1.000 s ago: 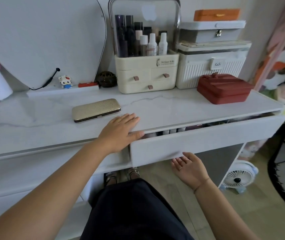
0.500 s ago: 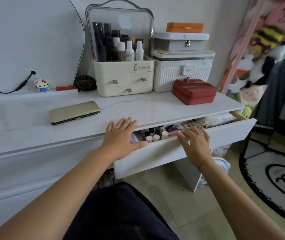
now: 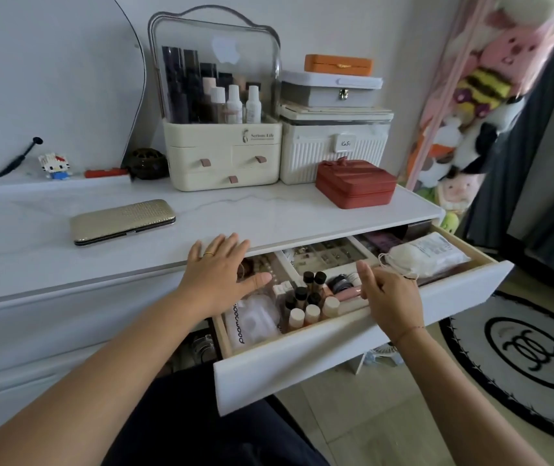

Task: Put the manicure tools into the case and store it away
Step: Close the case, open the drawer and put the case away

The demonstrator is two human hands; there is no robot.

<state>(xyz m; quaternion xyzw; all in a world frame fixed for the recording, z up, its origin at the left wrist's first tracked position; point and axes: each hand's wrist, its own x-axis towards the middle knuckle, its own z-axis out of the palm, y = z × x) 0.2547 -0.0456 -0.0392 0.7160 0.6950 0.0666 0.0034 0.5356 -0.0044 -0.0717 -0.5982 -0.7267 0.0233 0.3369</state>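
Gold case (image 3: 122, 220) shut (seemingly) on tabletop (image 3: 268, 210); hands spread, empty, over open drawer (image 3: 353, 351).

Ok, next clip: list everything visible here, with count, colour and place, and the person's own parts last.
case: one, gold, shut, on the tabletop at left
tabletop: one, white marble
drawer: one, white, pulled open under the tabletop
small bottles: several, dark and pale caps, upright in the drawer
white pouch: one, right end of the drawer
red box: one, tabletop at right
organiser: one, cream with clear lid, at the back
ribbed box: one, white, right of the organiser
grey box: one, stacked on it
orange box: one, topmost
rug: one, black and white, on the floor
left hand: flat on the tabletop edge
right hand: over the drawer front
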